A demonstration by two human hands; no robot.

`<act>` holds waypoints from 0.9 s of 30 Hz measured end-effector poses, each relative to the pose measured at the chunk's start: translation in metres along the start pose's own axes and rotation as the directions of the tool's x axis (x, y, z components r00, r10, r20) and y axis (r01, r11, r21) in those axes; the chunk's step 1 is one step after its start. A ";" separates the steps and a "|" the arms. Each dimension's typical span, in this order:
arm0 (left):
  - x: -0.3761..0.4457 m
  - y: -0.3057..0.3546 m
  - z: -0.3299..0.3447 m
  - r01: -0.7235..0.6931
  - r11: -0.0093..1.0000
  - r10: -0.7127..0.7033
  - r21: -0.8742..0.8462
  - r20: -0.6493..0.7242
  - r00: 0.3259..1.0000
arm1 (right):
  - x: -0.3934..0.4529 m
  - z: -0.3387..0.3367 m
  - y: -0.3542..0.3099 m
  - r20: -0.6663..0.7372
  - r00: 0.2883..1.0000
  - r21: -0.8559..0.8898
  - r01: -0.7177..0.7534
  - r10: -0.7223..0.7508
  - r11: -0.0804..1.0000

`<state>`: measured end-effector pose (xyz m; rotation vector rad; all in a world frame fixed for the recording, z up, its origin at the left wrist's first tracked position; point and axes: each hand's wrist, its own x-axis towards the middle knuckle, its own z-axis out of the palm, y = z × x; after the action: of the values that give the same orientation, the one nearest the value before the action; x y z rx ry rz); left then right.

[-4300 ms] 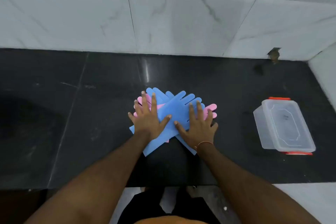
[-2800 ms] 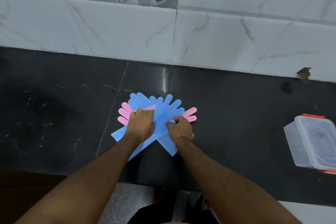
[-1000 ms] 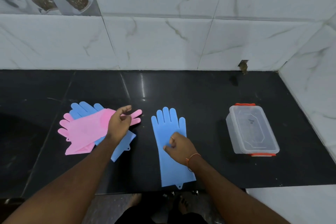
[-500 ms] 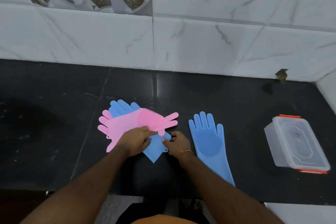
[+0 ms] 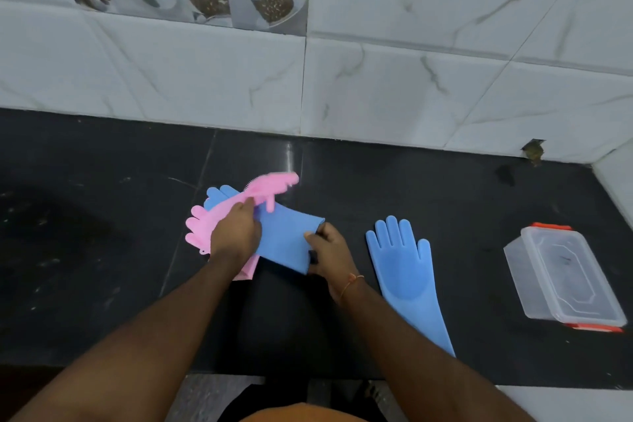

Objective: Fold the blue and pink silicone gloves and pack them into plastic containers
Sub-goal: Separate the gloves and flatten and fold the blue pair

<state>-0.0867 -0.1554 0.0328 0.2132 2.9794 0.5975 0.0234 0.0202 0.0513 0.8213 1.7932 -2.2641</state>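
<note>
One blue glove (image 5: 404, 271) lies flat and alone on the black counter (image 5: 102, 250), fingers toward the wall. To its left my right hand (image 5: 329, 250) pinches the cuff end of a second blue glove (image 5: 284, 236), whose fingers poke out under the pink ones. My left hand (image 5: 236, 233) grips a pink glove (image 5: 270, 187) and holds it lifted and blurred above the pile. Another pink glove (image 5: 197, 229) lies underneath at the left. A clear plastic container (image 5: 565, 277) with red clips and its lid on stands at the right.
A white marble-tiled wall (image 5: 376, 79) runs along the back of the counter and turns forward at the far right. The counter's front edge lies just below my forearms, with pale floor beyond it.
My left hand has lifted the top pink glove up and toward the wall. My right hand has drawn the blue glove's cuff out to the right from under the pink ones.
</note>
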 end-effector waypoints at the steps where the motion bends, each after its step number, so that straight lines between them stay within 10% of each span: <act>1: 0.002 0.004 0.000 0.037 0.999 -0.039 -0.038 -0.038 0.999 | -0.002 0.001 -0.009 -0.011 0.999 0.032 0.049 -0.048 0.998; 8: 0.001 0.038 -0.004 0.114 0.847 -0.207 -0.519 -0.124 0.971 | -0.021 -0.007 -0.077 -0.057 0.961 0.013 0.271 -0.270 0.962; 10: -0.001 0.052 -0.006 0.198 0.805 -0.219 -0.559 0.030 0.975 | -0.030 -0.013 -0.093 -0.018 0.943 -0.028 0.333 -0.333 0.943; 14: -0.005 0.085 -0.013 0.643 0.254 -0.127 -0.722 0.635 0.762 | -0.049 -0.026 -0.108 0.169 0.890 -0.034 0.434 -0.423 0.900; 17: -0.010 0.105 -0.011 0.697 -0.129 0.177 -0.705 0.675 0.716 | -0.060 -0.042 -0.100 0.345 0.845 -0.028 0.443 -0.408 0.896; 20: -0.016 0.125 -0.006 0.675 -0.251 0.211 -0.694 0.641 0.738 | -0.067 -0.068 -0.089 0.490 0.793 -0.200 0.508 -0.363 0.838; 23: -0.025 0.146 -0.001 0.666 -0.320 0.267 -0.674 0.610 0.746 | -0.070 -0.090 -0.077 0.255 0.869 -0.311 0.489 -0.424 0.815; 27: -0.039 0.169 0.014 0.666 -0.364 0.336 -0.651 0.575 0.746 | -0.070 -0.133 -0.059 -0.261 0.794 -0.422 0.417 -0.549 0.805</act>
<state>-0.0269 -0.0022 0.0880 -0.2909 0.7514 2.1361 0.1006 0.1457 0.1181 0.8260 2.7737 -2.0293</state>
